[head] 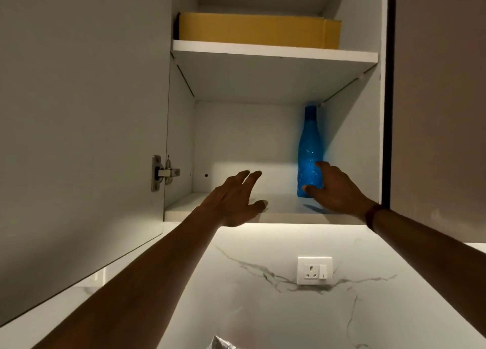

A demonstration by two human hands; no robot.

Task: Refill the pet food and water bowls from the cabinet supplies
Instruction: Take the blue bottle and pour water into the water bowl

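The blue bottle point(310, 143) was translucent, patterned plastic. The box point(259, 31) above was matt cardboard, the shelves point(273, 51) smooth matt white board, the hinge point(164, 173) at left bright metal, the lower wall point(263, 296) glossy veined stone.

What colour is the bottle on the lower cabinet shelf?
The bottle is blue, cap included; the head view shows it, with the right hand gripping its lower part.
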